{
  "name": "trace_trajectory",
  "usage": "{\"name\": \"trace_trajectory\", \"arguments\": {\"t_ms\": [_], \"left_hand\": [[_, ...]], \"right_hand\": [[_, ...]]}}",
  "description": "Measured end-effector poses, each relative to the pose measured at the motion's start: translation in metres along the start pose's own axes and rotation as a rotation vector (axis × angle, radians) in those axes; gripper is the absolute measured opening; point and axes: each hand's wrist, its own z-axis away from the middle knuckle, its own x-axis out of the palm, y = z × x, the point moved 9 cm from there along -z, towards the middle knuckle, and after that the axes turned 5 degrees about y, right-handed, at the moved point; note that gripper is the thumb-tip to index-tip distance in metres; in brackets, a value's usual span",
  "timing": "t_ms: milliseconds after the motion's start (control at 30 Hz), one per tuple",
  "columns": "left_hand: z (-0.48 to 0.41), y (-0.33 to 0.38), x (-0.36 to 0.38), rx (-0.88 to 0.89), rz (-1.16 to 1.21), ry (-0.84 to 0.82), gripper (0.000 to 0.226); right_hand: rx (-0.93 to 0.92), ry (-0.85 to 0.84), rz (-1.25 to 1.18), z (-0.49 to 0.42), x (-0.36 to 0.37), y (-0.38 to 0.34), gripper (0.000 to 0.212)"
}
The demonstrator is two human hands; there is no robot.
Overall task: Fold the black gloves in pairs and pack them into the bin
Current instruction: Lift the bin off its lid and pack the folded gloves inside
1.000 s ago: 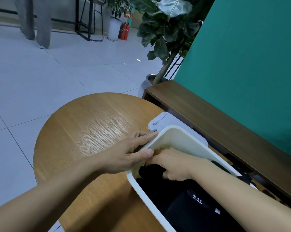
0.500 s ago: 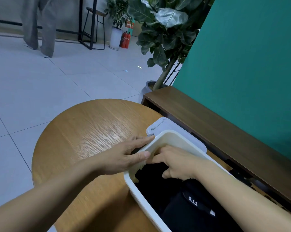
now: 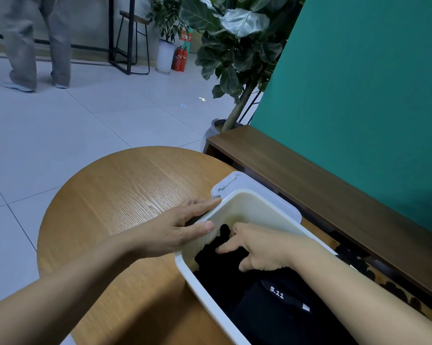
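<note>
Plainly, the next move depends on how the folded black gloves lie against the right hand. The bundle sits inside the white bin, directly under and just ahead of that hand's fingers, and is wedged toward the bin's far end wall. The fingers are spread and bent down onto the fabric, and a tip of glove pokes up between them and the wall. Whether they pinch any cloth or only press it down, I cannot tell.

The bin's long axis runs from that end wall back toward the person, along the line of the right forearm. By my reading, the pair has to go lengthwise and downward into that end.

The left hand is on the other side of the same wall. Its fingers lie straight along the outside and its thumb sits over the rim, so it clasps the wall and steadies the bin on the round wooden table. The wall separates it from the gloves, which leaves the right hand as the one placed to do the tucking.

Nearer the person, a black piece marked 5.11 fills the bin right up to the bundle. A grey lid lies on the table just beyond the bin's far end, partly hidden by it.
</note>
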Motion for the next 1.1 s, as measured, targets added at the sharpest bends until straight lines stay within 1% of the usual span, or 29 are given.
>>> {"name": "trace_trajectory", "arguments": {"t_ms": [167, 267, 433, 533, 700, 767, 833, 900, 1033, 1100], "left_hand": [[-0.004, -0.002, 0.001, -0.007, -0.003, -0.006, 0.058], [-0.007, -0.003, 0.002, -0.012, -0.002, -0.004, 0.06], [-0.007, -0.001, 0.002, -0.011, -0.028, 0.013, 0.058], [-0.006, -0.002, 0.002, -0.033, -0.026, 0.04, 0.057], [-0.009, -0.003, 0.004, -0.047, -0.057, 0.049, 0.053], [-0.011, -0.003, 0.005, -0.056, -0.059, 0.052, 0.053], [-0.012, -0.007, 0.004, -0.068, -0.075, 0.064, 0.053], [-0.012, -0.007, 0.004, -0.075, -0.088, 0.073, 0.053], [-0.017, -0.007, 0.002, -0.097, -0.078, 0.088, 0.047], [-0.017, -0.006, -0.001, -0.094, -0.095, 0.063, 0.053]], "right_hand": [[-0.031, -0.029, -0.001, -0.01, 0.004, -0.002, 0.063], [-0.041, -0.019, -0.014, -0.01, 0.002, 0.001, 0.062], [0.021, -0.006, -0.108, 0.001, -0.007, 0.008, 0.052], [0.05, -0.062, -0.086, 0.005, 0.0, 0.01, 0.044], [0.087, -0.097, -0.038, 0.002, 0.008, 0.01, 0.046], [0.108, -0.084, -0.092, 0.006, 0.001, 0.011, 0.046], [0.156, -0.023, -0.184, 0.015, -0.013, 0.016, 0.044], [0.178, 0.073, -0.254, 0.031, -0.031, 0.018, 0.042], [0.184, 0.318, -0.38, 0.076, -0.067, 0.022, 0.033], [0.214, 0.431, -0.463, 0.103, -0.077, 0.031, 0.031]]}}
